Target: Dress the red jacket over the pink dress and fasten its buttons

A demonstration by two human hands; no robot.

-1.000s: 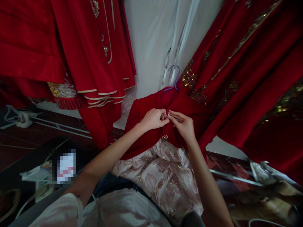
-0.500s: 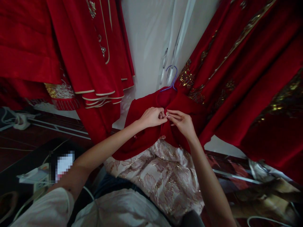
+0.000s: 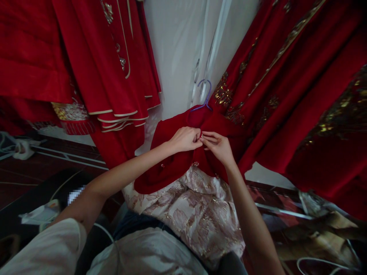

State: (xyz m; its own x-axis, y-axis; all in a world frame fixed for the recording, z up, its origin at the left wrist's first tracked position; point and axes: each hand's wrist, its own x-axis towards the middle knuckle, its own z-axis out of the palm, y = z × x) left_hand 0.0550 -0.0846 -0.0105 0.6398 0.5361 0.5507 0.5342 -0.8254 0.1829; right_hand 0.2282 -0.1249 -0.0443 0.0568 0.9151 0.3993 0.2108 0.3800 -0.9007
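A dark red jacket point(image 3: 172, 160) on a purple hanger point(image 3: 203, 95) lies across my lap, over a pale pink and gold brocade skirt point(image 3: 189, 217). My left hand point(image 3: 185, 139) is closed, pinching the jacket's front edge near the collar. My right hand point(image 3: 219, 147) meets it from the right, fingers pinched on a small beaded button point(image 3: 202, 135) between the two hands. More beaded buttons point(image 3: 196, 164) show lower on the jacket front.
Red garments with cream piping point(image 3: 114, 76) hang at the left, and red robes with gold embroidery point(image 3: 286, 88) hang at the right. A white wall point(image 3: 177, 46) shows between them. Cables and white items point(image 3: 40, 214) lie on the dark floor at the left.
The view has drifted so everything sits slightly lower-left; the jacket's lower hem hangs further left. Both hands stay pinched together at the same button.
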